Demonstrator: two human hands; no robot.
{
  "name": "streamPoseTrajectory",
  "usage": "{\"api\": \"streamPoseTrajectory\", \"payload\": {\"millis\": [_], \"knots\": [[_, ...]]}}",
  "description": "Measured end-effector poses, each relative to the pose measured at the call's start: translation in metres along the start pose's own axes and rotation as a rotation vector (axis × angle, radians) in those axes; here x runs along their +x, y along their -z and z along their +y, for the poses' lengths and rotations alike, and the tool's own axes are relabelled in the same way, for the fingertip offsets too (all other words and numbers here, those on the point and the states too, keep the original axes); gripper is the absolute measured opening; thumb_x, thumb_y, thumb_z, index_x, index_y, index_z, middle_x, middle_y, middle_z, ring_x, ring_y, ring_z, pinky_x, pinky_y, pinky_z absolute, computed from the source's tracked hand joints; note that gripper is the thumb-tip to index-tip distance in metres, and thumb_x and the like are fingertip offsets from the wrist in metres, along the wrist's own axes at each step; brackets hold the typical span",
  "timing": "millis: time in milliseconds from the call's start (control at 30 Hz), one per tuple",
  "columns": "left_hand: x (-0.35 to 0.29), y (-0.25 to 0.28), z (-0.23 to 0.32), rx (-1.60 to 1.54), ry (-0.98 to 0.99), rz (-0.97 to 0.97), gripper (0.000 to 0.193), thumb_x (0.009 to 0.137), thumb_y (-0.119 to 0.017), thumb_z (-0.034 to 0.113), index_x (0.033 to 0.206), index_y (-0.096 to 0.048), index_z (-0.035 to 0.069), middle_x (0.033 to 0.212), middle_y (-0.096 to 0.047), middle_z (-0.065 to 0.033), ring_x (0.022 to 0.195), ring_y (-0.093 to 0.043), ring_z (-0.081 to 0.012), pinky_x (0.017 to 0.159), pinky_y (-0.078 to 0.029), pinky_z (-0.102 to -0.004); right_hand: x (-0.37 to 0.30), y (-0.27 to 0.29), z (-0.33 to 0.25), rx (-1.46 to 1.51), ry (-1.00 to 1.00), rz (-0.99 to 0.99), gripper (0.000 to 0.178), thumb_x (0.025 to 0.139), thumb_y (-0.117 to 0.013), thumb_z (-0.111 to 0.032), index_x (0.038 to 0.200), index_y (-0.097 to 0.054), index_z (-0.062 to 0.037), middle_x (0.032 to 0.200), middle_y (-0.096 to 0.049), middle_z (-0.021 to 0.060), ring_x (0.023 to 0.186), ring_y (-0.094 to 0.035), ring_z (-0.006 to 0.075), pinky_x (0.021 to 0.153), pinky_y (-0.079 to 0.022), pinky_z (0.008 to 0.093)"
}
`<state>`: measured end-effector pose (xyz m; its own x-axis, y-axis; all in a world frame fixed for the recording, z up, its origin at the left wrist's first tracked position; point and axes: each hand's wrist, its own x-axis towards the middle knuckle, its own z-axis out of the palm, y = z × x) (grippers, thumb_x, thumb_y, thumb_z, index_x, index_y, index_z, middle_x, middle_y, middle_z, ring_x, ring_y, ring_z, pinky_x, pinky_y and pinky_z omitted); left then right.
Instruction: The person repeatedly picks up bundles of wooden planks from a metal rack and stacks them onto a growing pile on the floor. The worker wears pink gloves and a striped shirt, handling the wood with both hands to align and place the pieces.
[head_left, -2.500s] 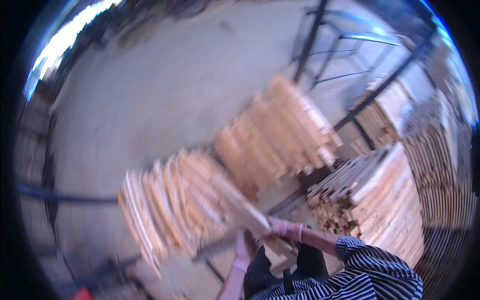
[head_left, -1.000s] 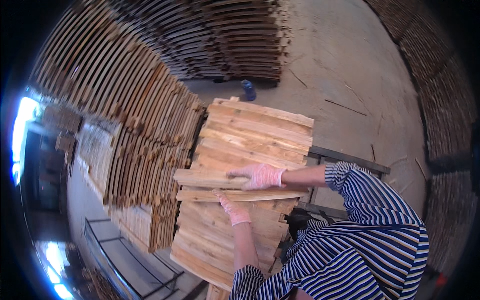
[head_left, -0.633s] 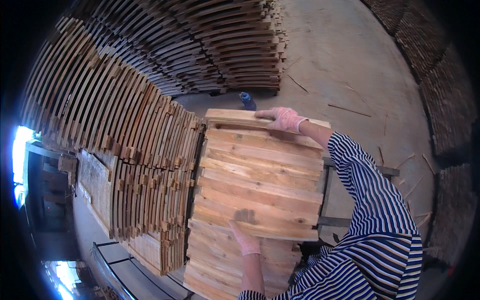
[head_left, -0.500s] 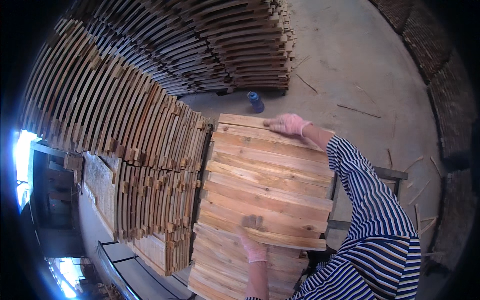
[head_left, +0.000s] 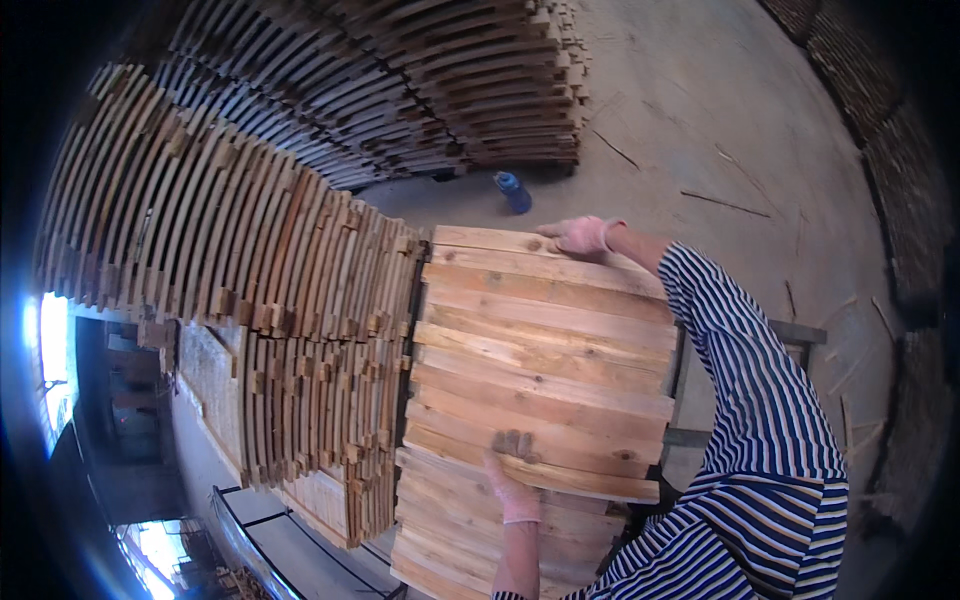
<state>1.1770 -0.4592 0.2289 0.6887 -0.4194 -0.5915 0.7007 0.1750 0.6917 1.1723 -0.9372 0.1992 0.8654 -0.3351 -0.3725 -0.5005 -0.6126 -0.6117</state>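
A panel of pale planks (head_left: 545, 350) set side by side lies before me on further rows of boards (head_left: 480, 515). At its far edge, my right hand (head_left: 580, 236) in a pinkish glove is closed over the border, one finger stretched along the top plank. Over the near edge lies my left hand (head_left: 512, 492), gloved too. Its fingers seem spread flat on the wood, with dark fingertips showing on the last planks. Part of that hand blends with the wood colour. The right hand's underside is hidden.
Tall stacks of wooden slats (head_left: 300, 260) stand close on the left, with more stacks (head_left: 440, 80) behind. A blue bottle (head_left: 513, 193) is on the floor beyond the panel. Wood strips (head_left: 725, 204) litter the floor at right. A metal frame (head_left: 795, 333) juts out beside my right arm.
The view has shifted slightly. Both hands stay at the same edges of the panel; the right hand's fingers look more drawn in around the far edge.
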Motion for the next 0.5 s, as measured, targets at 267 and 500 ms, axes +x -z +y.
{"api": "streamPoseTrajectory", "payload": {"millis": [267, 500], "knots": [[0.007, 0.008, -0.008, -0.093, 0.017, -0.033, 0.054, 0.098, -0.058, 0.058, 0.131, -0.056, 0.015, 0.118, -0.066, -0.0056, 0.105, -0.065, -0.0262, 0.072, -0.055, -0.0373, 0.012, -0.014, 0.022, 0.022, 0.088, 0.01, 0.069, 0.1, -0.051, -0.044, 0.159, -0.032, -0.0152, 0.154, -0.048, 0.0166, 0.139, -0.048, 0.0355, 0.115, -0.037, 0.0418], [0.003, 0.012, 0.003, -0.074, 0.035, 0.005, 0.056, 0.099, -0.057, 0.054, 0.137, -0.052, 0.013, 0.123, -0.061, -0.0075, 0.108, -0.063, -0.0285, 0.078, -0.053, -0.0381, 0.006, -0.009, -0.016, -0.124, 0.031, -0.05, 0.069, 0.101, -0.048, -0.047, 0.16, -0.029, -0.0155, 0.146, -0.055, 0.0206, 0.135, -0.053, 0.0367, 0.11, -0.041, 0.0438]]}}
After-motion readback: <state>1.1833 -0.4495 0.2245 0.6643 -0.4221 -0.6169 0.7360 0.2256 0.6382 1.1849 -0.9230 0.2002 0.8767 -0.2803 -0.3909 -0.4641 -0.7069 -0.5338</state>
